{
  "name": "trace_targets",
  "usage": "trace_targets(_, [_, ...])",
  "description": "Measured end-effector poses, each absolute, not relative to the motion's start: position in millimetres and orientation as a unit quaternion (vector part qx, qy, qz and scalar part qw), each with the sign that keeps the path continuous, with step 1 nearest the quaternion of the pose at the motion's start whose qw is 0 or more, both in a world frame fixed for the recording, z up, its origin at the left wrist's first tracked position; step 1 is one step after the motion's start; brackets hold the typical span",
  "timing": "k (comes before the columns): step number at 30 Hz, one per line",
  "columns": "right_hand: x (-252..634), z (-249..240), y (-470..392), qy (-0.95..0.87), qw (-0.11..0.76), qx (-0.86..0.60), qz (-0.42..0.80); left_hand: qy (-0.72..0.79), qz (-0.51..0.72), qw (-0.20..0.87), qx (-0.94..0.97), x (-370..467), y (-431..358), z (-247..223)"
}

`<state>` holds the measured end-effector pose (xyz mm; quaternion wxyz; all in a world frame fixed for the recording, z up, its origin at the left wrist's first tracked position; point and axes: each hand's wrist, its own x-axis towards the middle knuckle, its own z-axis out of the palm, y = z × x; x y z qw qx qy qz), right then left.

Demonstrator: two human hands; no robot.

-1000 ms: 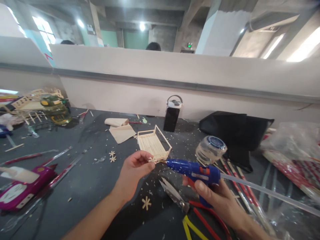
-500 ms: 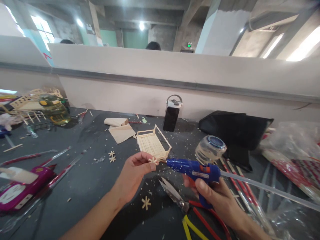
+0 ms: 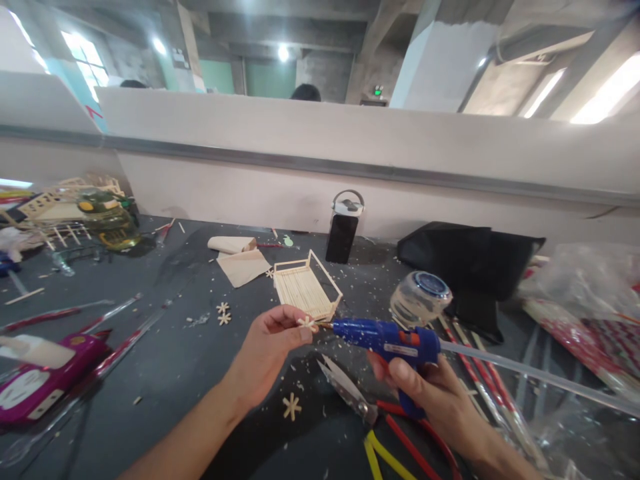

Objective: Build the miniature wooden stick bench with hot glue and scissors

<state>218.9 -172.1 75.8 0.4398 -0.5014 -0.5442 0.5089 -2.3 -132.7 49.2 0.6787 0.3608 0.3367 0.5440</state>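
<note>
Between thumb and fingertips, my left hand (image 3: 267,350) pinches a small star-shaped wooden piece (image 3: 307,323). My right hand (image 3: 425,390) is wrapped round the handle of a blue glue gun (image 3: 380,336), whose nozzle tip is at the star piece. A long clear glue stick (image 3: 525,375) sticks out of the gun's back. Just behind my hands stands a small wooden stick frame with a slatted base (image 3: 303,290). Another wooden star (image 3: 292,406) lies on the dark table in front, and two smaller ones (image 3: 223,313) lie to the left.
Scissors (image 3: 347,390) with red handles and a yellow-handled tool (image 3: 385,460) lie below the gun. Behind are a glass jar (image 3: 421,298), a black device (image 3: 343,233), a black bag (image 3: 465,260) and brown paper (image 3: 243,265). A magenta glue gun (image 3: 45,383) lies at left.
</note>
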Motion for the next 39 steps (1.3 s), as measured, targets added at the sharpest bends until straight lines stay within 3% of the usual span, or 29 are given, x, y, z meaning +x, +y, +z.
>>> trace_targets(22, [229,65,-167,-0.584,0.409,-0.484,0.507,0.328,0.548,0.682,0.358,-4,-132,49])
trace_targets(34, [227,68,-170,-0.572,0.441,-0.485,0.494,0.330,0.567,0.679,0.329,-3,-131,53])
trace_targets(39, [227,66,-166,-0.603,0.408,-0.479,0.490,0.323,0.570,0.684,0.319,-3,-131,53])
